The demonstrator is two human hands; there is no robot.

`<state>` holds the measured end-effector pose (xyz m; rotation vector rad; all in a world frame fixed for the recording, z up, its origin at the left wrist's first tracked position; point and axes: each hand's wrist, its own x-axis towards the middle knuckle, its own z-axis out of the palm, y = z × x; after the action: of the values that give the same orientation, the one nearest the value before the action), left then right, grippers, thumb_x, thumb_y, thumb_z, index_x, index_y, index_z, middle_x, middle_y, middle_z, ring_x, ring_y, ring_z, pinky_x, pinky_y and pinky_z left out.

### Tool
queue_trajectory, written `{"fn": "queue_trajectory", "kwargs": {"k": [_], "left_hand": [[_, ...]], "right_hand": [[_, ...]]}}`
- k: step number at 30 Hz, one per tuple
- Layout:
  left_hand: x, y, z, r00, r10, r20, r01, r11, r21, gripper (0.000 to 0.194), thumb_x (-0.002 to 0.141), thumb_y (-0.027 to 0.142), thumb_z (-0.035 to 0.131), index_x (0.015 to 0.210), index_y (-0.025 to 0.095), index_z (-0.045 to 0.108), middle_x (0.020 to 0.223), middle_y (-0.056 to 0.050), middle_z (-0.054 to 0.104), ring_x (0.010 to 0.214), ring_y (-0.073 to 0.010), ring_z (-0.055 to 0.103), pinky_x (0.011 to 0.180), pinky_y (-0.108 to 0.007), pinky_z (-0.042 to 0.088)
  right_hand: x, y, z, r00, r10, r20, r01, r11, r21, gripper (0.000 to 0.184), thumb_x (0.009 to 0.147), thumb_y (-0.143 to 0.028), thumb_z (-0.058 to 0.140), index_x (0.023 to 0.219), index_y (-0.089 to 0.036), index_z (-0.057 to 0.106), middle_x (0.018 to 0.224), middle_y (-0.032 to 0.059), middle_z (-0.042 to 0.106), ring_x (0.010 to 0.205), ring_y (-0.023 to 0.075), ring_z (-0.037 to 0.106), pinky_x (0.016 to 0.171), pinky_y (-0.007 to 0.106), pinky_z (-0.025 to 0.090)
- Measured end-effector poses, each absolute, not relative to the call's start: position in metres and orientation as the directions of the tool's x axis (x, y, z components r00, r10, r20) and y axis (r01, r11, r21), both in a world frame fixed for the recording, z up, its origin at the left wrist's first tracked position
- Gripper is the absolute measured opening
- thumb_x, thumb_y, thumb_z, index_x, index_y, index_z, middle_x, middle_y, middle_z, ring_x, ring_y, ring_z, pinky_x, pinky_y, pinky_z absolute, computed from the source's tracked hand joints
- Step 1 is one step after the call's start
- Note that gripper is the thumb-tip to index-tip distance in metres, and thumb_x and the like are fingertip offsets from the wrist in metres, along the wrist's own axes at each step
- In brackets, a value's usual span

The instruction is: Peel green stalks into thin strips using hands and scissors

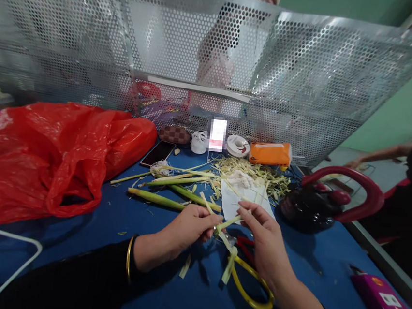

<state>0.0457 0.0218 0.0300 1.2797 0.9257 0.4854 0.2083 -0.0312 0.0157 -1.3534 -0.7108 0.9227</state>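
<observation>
My left hand (197,221) is closed in a pinch on a pale green plant strip (231,222), near a small knotted or crossed joint of strips. My right hand (262,233) pinches the same strip's other end between thumb and fingertips. From the joint, another folded strip (229,266) hangs toward me. Below the hands lies a tool with a yellow looped handle (251,287) and a red handle (245,247), perhaps scissors; its blades are mostly hidden. Green stalks (156,198) lie beyond my left hand. A white sheet of paper (229,207) lies past my right hand.
A red plastic bag (63,160) covers the left. At the back are a phone (158,154), white roll (238,146), orange packet (269,153) and plant scraps (258,171). A dark kettle (306,208) and purple power strip (384,303) stand right. Another person (406,193) is beyond.
</observation>
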Motion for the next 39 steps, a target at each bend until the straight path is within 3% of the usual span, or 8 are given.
{"fn": "queue_trajectory", "kwargs": {"k": [4, 11, 13, 16, 19, 24, 33, 39], "left_hand": [[0.043, 0.023, 0.032, 0.636, 0.709, -0.305, 0.224, 0.209, 0.952, 0.037, 0.073, 0.044, 0.064, 0.051, 0.015, 0.055, 0.046, 0.003, 0.047, 0.043, -0.0072, 0.038, 0.049, -0.022, 0.03], [0.029, 0.034, 0.034, 0.788, 0.534, -0.306, 0.415, -0.093, 0.905, 0.03, 0.073, 0.041, 0.063, 0.057, 0.016, 0.062, 0.049, 0.003, 0.053, 0.046, -0.0102, 0.046, 0.048, -0.022, 0.034], [0.025, 0.039, 0.039, 0.746, 0.635, -0.2, 0.523, -0.373, 0.766, 0.027, 0.077, 0.04, 0.06, 0.066, 0.017, 0.069, 0.057, 0.0, 0.061, 0.054, -0.0133, 0.055, 0.052, -0.023, 0.036], [0.017, 0.058, 0.048, 0.618, 0.77, 0.156, 0.715, -0.634, 0.295, 0.022, 0.083, 0.034, 0.055, 0.081, 0.022, 0.074, 0.081, -0.002, 0.072, 0.076, -0.018, 0.062, 0.063, -0.025, 0.04], [0.009, 0.092, 0.047, 0.54, 0.808, 0.236, 0.79, -0.583, 0.189, 0.027, 0.086, 0.021, 0.047, 0.094, 0.021, 0.073, 0.093, -0.005, 0.071, 0.083, -0.0188, 0.062, 0.069, -0.028, 0.042], [0.009, 0.148, 0.029, 0.601, 0.759, 0.249, 0.769, -0.634, 0.077, 0.024, 0.079, 0.008, 0.05, 0.08, 0.015, 0.072, 0.094, -0.012, 0.066, 0.09, -0.0224, 0.058, 0.073, -0.032, 0.04], [0.016, 0.167, 0.023, 0.58, 0.752, 0.313, 0.734, -0.649, 0.2, 0.018, 0.078, 0.009, 0.051, 0.072, 0.011, 0.067, 0.084, -0.016, 0.065, 0.088, -0.0251, 0.058, 0.083, -0.038, 0.039], [0.019, 0.123, 0.06, 0.442, 0.81, 0.385, 0.631, -0.586, 0.509, 0.015, 0.081, 0.02, 0.052, 0.085, 0.016, 0.065, 0.09, -0.007, 0.068, 0.086, -0.02, 0.06, 0.078, -0.03, 0.044]], "right_hand": [[0.214, -0.029, 0.018, 0.522, 0.852, 0.039, 0.018, 0.035, -0.999, 0.037, 0.067, -0.043, 0.076, 0.093, -0.019, 0.069, 0.087, 0.004, 0.069, 0.086, 0.0213, 0.061, 0.08, 0.032, 0.047], [0.217, -0.029, 0.015, 0.309, 0.948, 0.072, 0.283, -0.019, -0.959, 0.032, 0.076, -0.047, 0.065, 0.089, -0.019, 0.07, 0.085, 0.0056, 0.07, 0.084, 0.0242, 0.062, 0.08, 0.036, 0.045], [0.216, -0.029, 0.012, 0.294, 0.954, 0.062, 0.303, -0.032, -0.953, 0.031, 0.075, -0.046, 0.065, 0.088, -0.019, 0.07, 0.086, 0.0059, 0.071, 0.084, 0.0244, 0.062, 0.08, 0.036, 0.045], [0.215, -0.027, 0.008, 0.29, 0.955, 0.062, 0.304, -0.03, -0.952, 0.031, 0.074, -0.046, 0.065, 0.086, -0.019, 0.07, 0.085, 0.0065, 0.071, 0.082, 0.0247, 0.062, 0.078, 0.036, 0.046], [0.212, -0.026, 0.003, 0.267, 0.962, 0.058, 0.294, -0.024, -0.955, 0.032, 0.073, -0.047, 0.066, 0.084, -0.018, 0.07, 0.081, 0.006, 0.071, 0.076, 0.0234, 0.062, 0.072, 0.034, 0.047], [0.208, -0.025, -0.005, 0.22, 0.974, 0.054, 0.248, -0.002, -0.969, 0.033, 0.072, -0.047, 0.066, 0.083, -0.016, 0.07, 0.074, 0.0047, 0.069, 0.069, 0.021, 0.061, 0.065, 0.032, 0.047], [0.211, -0.021, -0.013, 0.217, 0.975, 0.047, 0.22, -0.002, -0.976, 0.031, 0.074, -0.046, 0.065, 0.081, -0.017, 0.069, 0.066, 0.0023, 0.066, 0.056, 0.0174, 0.056, 0.052, 0.028, 0.044], [0.208, -0.021, 0.006, 0.318, 0.933, 0.168, 0.243, 0.091, -0.966, 0.03, 0.071, -0.045, 0.069, 0.083, -0.018, 0.071, 0.083, 0.0071, 0.072, 0.079, 0.0245, 0.063, 0.076, 0.035, 0.048]]}}
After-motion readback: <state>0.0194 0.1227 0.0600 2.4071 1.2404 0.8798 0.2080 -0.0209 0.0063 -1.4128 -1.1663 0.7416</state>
